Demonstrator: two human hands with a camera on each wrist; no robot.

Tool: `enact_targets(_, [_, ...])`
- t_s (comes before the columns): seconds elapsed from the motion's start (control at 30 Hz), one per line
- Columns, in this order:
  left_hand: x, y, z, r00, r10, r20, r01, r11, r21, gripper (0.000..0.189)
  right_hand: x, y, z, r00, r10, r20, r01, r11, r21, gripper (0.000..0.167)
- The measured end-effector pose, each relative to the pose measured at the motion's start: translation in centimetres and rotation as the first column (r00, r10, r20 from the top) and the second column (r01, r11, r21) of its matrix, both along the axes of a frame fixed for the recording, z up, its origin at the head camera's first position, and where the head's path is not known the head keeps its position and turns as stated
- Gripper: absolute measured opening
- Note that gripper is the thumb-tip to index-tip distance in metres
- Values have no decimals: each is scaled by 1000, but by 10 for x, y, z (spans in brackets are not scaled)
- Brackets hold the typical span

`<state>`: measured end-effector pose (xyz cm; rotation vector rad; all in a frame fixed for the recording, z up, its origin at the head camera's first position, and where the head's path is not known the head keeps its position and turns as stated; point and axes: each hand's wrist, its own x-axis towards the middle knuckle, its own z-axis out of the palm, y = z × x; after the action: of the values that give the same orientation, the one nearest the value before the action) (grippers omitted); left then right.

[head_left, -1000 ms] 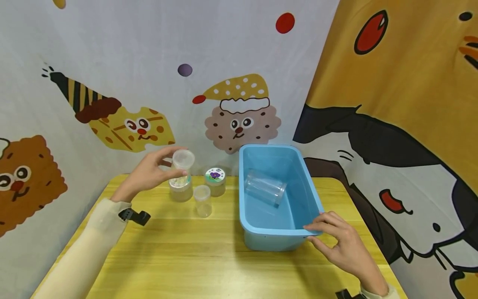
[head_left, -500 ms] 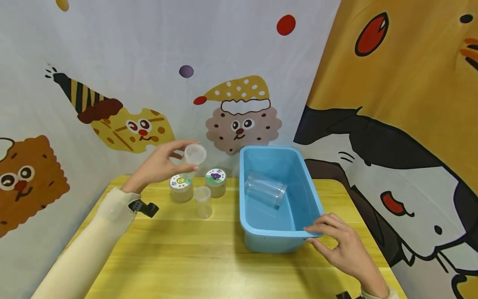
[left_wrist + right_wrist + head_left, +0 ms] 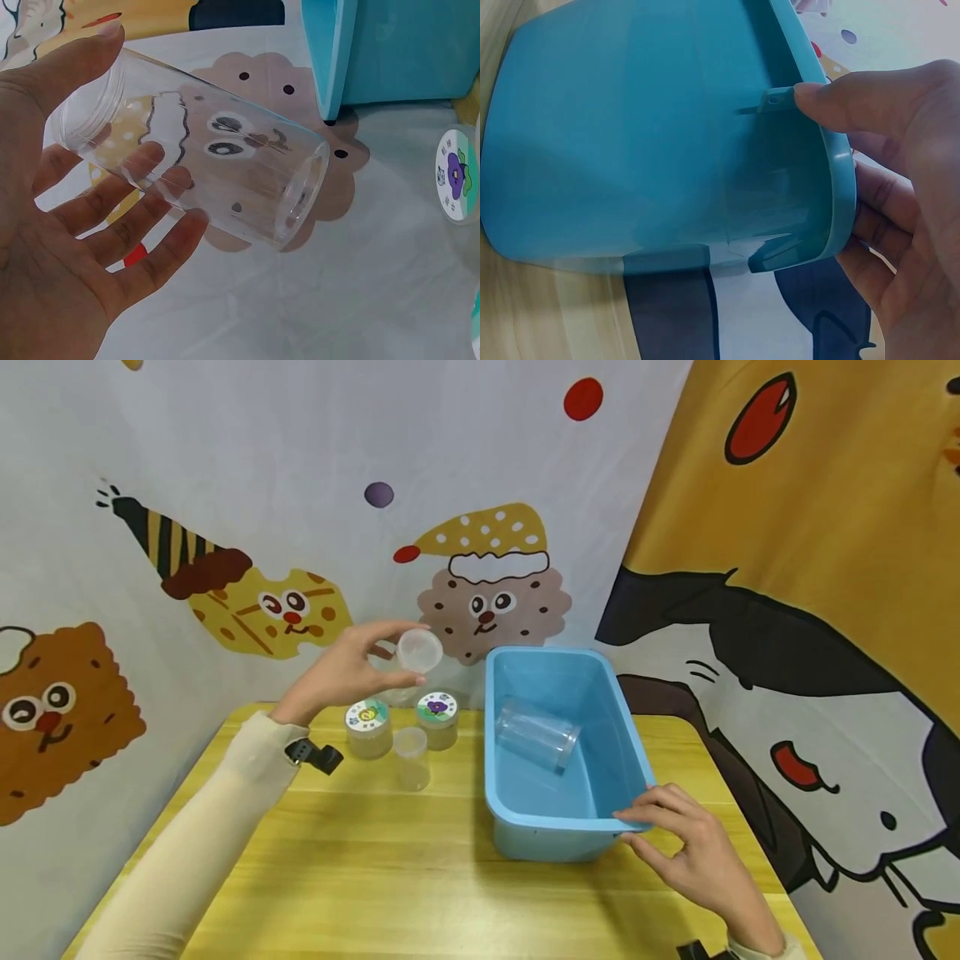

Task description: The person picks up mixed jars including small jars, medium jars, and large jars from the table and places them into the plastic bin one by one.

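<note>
A clear plastic jar (image 3: pixel 232 154) with a translucent lid (image 3: pixel 420 650) is gripped near its lidded end by my left hand (image 3: pixel 352 668), thumb on one side and fingers on the other. It hangs in the air above two low round tubs, one with a yellow-figure label (image 3: pixel 367 727), the other with a purple-figure label (image 3: pixel 437 718). A smaller clear jar (image 3: pixel 413 764) stands upright in front of them. My right hand (image 3: pixel 693 852) pinches the near right corner rim of a blue plastic bin (image 3: pixel 517 827). Inside the bin another clear jar (image 3: pixel 536 735) lies on its side.
The yellow wood-grain table (image 3: pixel 375 877) carries everything. Behind it hangs a cloth backdrop (image 3: pixel 262 443) printed with cartoon figures, close to the bin's far end. The bin's walls stand well above the table.
My left hand has lifted the jar up and to the right, off the yellow-figure tub and towards the bin. My right hand stays on the bin's rim.
</note>
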<state>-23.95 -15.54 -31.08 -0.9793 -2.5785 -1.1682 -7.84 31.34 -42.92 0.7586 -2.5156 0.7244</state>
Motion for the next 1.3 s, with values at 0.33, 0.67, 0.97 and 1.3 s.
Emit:
enact_targets(0.33, [-6, 24, 4, 998, -63, -24, 63, 998, -20, 66, -1, -1, -3, 1000, -10, -20, 10, 1000, 0, 46])
enact_targets(0.67, [-13, 54, 9, 992, -111, -64, 107, 992, -60, 69, 1, -2, -1, 1000, -12, -22, 11, 1000, -18, 47])
enact_targets(0.97, [-14, 75, 7, 988, -153, -27, 152, 987, -56, 65, 1, -1, -3, 1000, -13, -22, 13, 1000, -10, 45])
enact_targets(1.3, [-18, 102, 6, 981, -196, -9, 195, 979, -56, 65, 0, -1, -3, 999, -21, -24, 21, 1000, -11, 44])
